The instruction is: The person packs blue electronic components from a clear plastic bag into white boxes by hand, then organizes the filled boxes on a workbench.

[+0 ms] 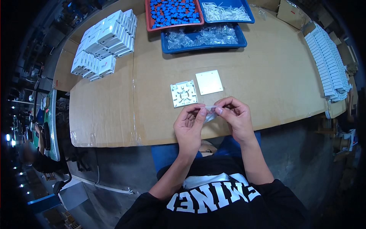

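Near the table's front edge, my left hand and my right hand pinch the top edge of a small clear plastic bag from both sides. The bag hangs between my fingertips; I cannot make out whether it contains anything. Just beyond my left hand lies a square white plastic housing, its inner side with dark-edged ribs facing up. Beside it, to the right and slightly farther off, a flat square white cover rests on the table, apart from both hands.
A red tray of blue parts, a blue tray of white pieces and another blue tray of clear bags stand at the back. White housings are stacked at left and right. Another person sits far left.
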The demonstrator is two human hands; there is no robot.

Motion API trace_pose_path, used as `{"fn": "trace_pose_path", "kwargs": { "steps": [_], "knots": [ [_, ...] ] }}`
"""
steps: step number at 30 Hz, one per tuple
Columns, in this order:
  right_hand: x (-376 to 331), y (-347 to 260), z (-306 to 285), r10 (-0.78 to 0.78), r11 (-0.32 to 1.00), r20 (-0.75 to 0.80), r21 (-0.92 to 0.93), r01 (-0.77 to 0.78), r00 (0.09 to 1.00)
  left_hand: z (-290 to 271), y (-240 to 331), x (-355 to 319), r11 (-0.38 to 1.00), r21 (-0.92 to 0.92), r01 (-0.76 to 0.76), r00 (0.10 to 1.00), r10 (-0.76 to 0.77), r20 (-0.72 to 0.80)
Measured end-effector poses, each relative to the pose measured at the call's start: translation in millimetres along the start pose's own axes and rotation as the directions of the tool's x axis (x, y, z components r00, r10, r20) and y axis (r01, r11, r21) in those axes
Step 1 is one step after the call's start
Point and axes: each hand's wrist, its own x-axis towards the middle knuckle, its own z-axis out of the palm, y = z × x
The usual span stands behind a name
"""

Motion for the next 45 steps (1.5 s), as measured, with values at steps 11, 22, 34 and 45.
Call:
{"fn": "trace_pose_path", "kwargs": {
  "steps": [11, 22, 34, 45],
  "knots": [
    [6, 10, -2, 0.008, 1.000, 0.071, 0.004, -0.009, 0.997, -12, -2, 3, 0.995, -0.079, 0.065, 0.997, -0.061, 0.056],
    [5, 11, 7, 0.043, 0.999, 0.048, 0.024, -0.045, 0.998, -14, -4, 6, 0.995, -0.079, 0.063, 0.995, -0.056, 0.087],
    [5, 14, 7, -0.007, 0.998, 0.074, -0.055, 0.011, 0.997, -13, -7, 4, 0.995, -0.003, 0.096, 0.992, -0.095, 0.080],
    [11, 28, -4, 0.065, 0.998, 0.132, -0.016, -0.064, 0.989, -18, -12, 6, 0.987, 0.018, 0.158, 0.983, -0.159, 0.094]
  ]
}}
